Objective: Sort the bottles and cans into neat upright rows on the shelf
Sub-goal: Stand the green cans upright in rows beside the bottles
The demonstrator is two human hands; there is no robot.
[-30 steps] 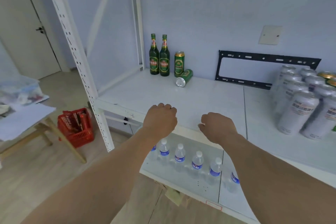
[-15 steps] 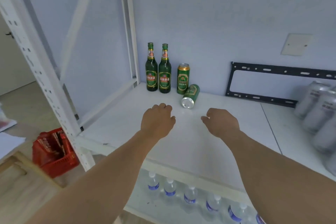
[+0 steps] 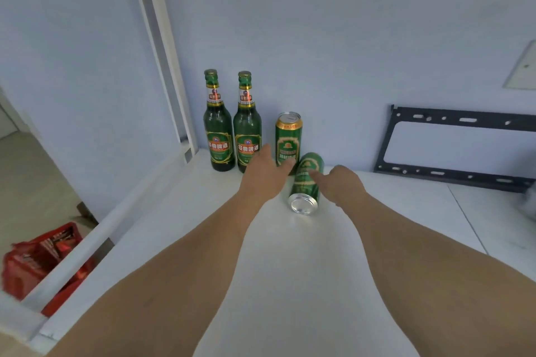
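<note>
Two green beer bottles [image 3: 219,136] [image 3: 247,136] stand upright side by side at the back left of the white shelf [image 3: 290,269], against the wall. To their right an upright green can [image 3: 288,140] stands. A second green can [image 3: 307,184] lies on its side in front of it, silver base toward me. My left hand [image 3: 265,175] reaches in with fingers extended, just left of the fallen can and in front of the right bottle. My right hand [image 3: 340,184] is at the can's right side, its fingers touching the can.
A black metal bracket [image 3: 452,148] leans against the wall at the right. White shelf uprights [image 3: 162,52] rise at the left. A red basket [image 3: 37,264] sits on the floor below left. A blurred grey object [image 3: 529,206] shows at the right edge.
Both hands have moved forward across the shelf to the fallen can and their fingers have opened. The view has come closer, and the silver cans at the right have left the frame.
</note>
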